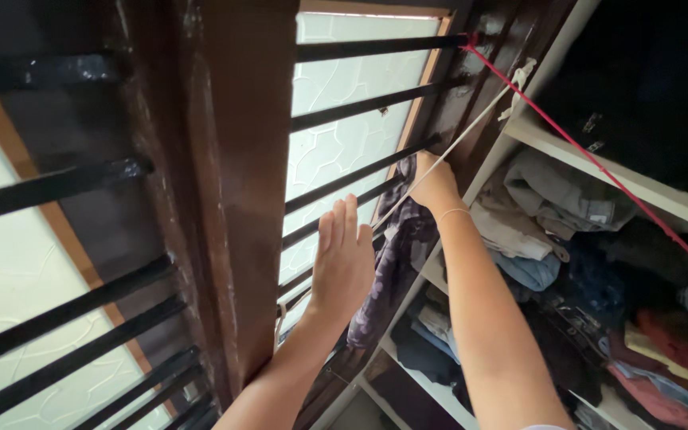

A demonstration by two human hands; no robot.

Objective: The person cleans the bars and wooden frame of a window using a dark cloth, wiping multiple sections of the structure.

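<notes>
Right hand (435,187): closed on dark patterned cloth (392,263) draped over pale cord (471,127), steadying it. Left hand (344,263): open, fingers flat beside the cloth, below-left of that grip. Red cord (591,159) runs above.

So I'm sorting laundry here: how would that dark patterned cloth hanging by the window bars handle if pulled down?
The dark patterned cloth hangs in loose folds, so it is probably floppy and light. It may snag on the window bars or the pale cord.
</notes>
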